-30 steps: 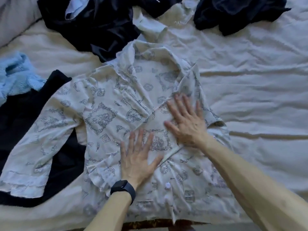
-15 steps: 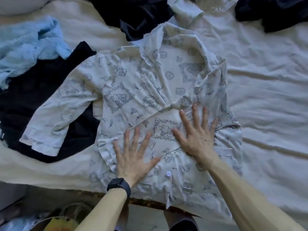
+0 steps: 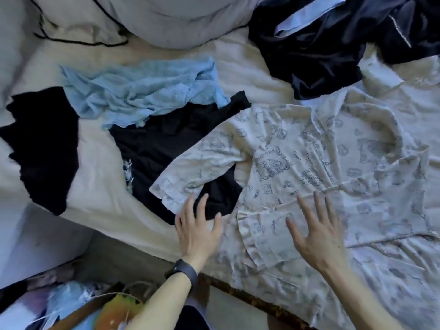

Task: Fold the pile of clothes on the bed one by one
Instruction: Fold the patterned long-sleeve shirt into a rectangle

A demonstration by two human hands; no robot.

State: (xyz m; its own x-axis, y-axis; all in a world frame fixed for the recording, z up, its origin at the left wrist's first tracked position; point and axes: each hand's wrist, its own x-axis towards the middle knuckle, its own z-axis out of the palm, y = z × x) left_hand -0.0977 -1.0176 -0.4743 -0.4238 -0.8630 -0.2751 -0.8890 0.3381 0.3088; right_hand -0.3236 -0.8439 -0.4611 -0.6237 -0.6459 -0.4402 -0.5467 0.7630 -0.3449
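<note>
Cream bedsheet (image 3: 95,167) fills most of the view, rumpled, with a grey pillow (image 3: 171,17) at the far side and a thin black cord (image 3: 78,41) lying across the sheet beside it. A printed shirt (image 3: 309,163), pale with blue-grey drawings, is spread face up on the near right part of the bed, its collar pointing away and its hem hanging over the bed's edge. Its short sleeve (image 3: 197,167) stretches out to the left and lies on top of a black garment (image 3: 162,144). A light blue knitted top (image 3: 142,91) is bunched beyond that, partly overlapping the black cloth. A heap of dark clothes (image 3: 321,51) sits at the far right, just past the shirt's collar.

The left hand (image 3: 197,232), with a dark watch (image 3: 182,270) on the wrist, is flat with fingers straight and spread, holding nothing. Its fingertips reach the sleeve's cuff and the black garment; the frame is blurred there, so they may be touching the cuff or just short of it. The right hand (image 3: 319,236) is also flat, fingers apart, laid on the lower front of the shirt next to a folded-over flap of fabric, gripping nothing.

Mixed clutter (image 3: 71,303) shows on the floor below the bed at the lower left, too blurred to name.
</note>
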